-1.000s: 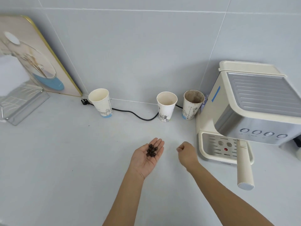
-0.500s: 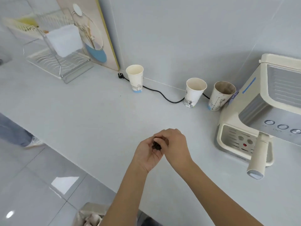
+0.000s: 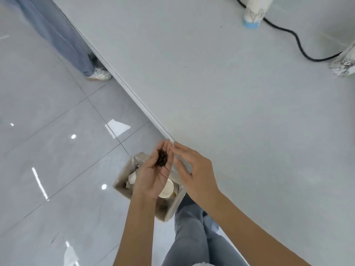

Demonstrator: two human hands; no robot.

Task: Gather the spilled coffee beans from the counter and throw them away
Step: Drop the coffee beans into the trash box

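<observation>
Several dark coffee beans lie in the cupped palm of my left hand, which is held past the counter edge, above a cardboard trash box on the floor. The box holds a used paper cup and crumpled paper. My right hand is beside the left one, fingers spread and flat, its fingertips near the beans, holding nothing. The grey counter fills the right side of the view.
Two paper cups stand at the counter's back, with a black cable running between them. Another person's trouser leg and shoe stand on the tiled floor by the counter edge. My own legs are below the box.
The view has swung down and left from the counter to the floor. Both hands have moved off the counter to above the trash box, and my right hand has opened beside the beans.
</observation>
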